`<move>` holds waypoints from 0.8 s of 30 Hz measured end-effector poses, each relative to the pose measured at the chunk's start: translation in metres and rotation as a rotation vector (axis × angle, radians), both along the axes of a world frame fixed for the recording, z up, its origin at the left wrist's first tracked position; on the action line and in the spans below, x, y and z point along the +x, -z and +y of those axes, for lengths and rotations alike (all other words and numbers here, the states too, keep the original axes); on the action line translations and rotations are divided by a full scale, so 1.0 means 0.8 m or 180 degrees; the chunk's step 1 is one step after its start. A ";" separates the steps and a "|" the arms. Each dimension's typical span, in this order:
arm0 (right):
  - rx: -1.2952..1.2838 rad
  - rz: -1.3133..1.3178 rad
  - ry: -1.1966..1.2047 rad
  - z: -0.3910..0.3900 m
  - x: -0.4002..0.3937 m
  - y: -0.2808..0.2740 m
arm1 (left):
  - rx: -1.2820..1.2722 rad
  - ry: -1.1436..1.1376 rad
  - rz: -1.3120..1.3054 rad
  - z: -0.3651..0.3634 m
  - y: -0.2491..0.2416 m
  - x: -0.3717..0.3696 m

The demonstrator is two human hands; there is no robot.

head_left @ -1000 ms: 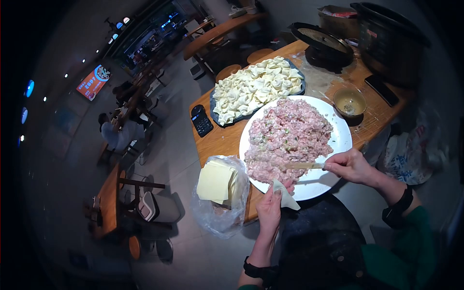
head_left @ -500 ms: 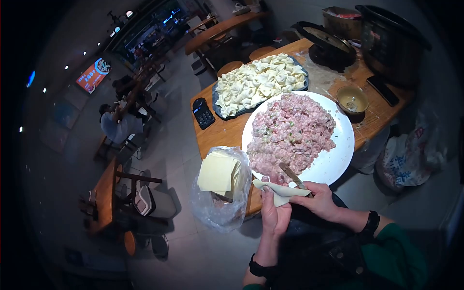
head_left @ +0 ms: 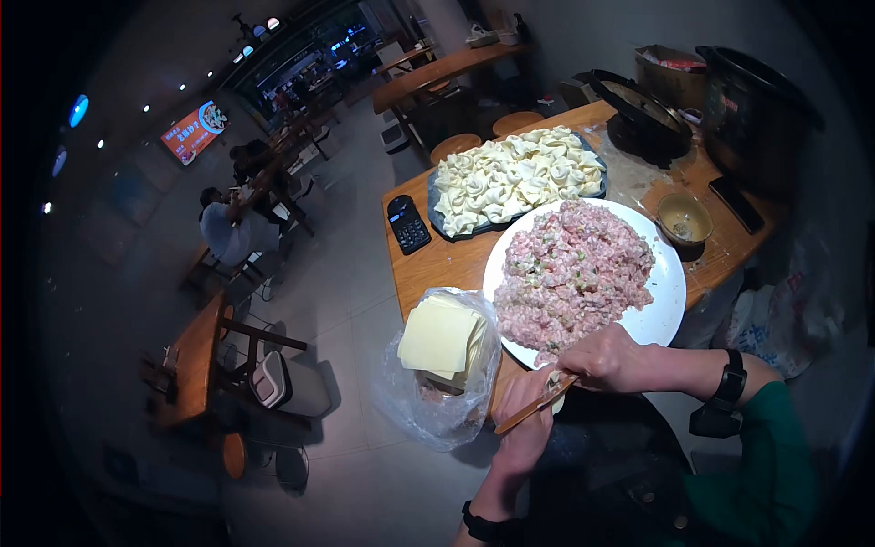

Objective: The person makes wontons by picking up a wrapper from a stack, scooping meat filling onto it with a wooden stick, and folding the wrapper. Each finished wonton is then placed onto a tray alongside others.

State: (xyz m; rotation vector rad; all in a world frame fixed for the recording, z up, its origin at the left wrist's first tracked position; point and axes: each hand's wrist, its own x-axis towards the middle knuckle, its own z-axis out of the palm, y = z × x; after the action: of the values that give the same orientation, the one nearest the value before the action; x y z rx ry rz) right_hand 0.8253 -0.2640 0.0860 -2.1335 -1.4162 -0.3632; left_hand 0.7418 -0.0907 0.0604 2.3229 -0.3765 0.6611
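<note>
My left hand (head_left: 521,415) and my right hand (head_left: 603,357) meet at the near edge of the plate. The left is closed around a folded wonton wrapper (head_left: 558,401), mostly hidden by fingers. A thin brown flat stick (head_left: 524,416) is gripped in my right hand, its end slanting down-left across the left one. Right beyond the hands, a mound of minced meat filling (head_left: 579,273) with green bits lies on the white plate (head_left: 670,305). To the left, a stack of square wrappers (head_left: 439,337) rests in a clear plastic bag (head_left: 401,401).
Folded wontons (head_left: 515,173) cover a dark tray (head_left: 602,190) on the wooden table (head_left: 406,269). A card terminal (head_left: 408,225), a small bowl (head_left: 684,219), a phone (head_left: 736,204), a lidded pan (head_left: 643,114) and a large dark pot (head_left: 756,118) stand around it. Seated people (head_left: 228,228) are farther left.
My hands have come together over the wrapper, which is now folded and mostly covered. The stick has swung from pointing at the meat to slanting down-left. The view has shifted slightly.
</note>
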 end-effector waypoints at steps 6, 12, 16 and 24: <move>0.0561 0.0269 0.0445 0.028 0.099 -0.022 | 0.0270 -0.0060 -0.0336 0.021 -0.037 -0.001; 0.1462 0.1343 0.1411 0.091 0.258 -0.081 | 0.0122 -0.0441 -0.0650 0.073 -0.061 -0.003; 0.1365 0.1230 0.1390 0.088 0.271 -0.067 | 0.0340 -0.0648 -0.0594 0.110 -0.060 0.006; 0.0400 0.1946 0.0741 -0.032 0.140 -0.064 | 0.1147 -0.0739 -0.0248 0.142 -0.085 0.030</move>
State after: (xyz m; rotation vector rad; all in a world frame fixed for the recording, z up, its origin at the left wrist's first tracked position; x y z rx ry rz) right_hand 0.9374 -0.2898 0.1376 -2.0604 -0.7823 0.1154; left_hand 0.7658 0.0231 0.1287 2.7170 -0.2807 0.8564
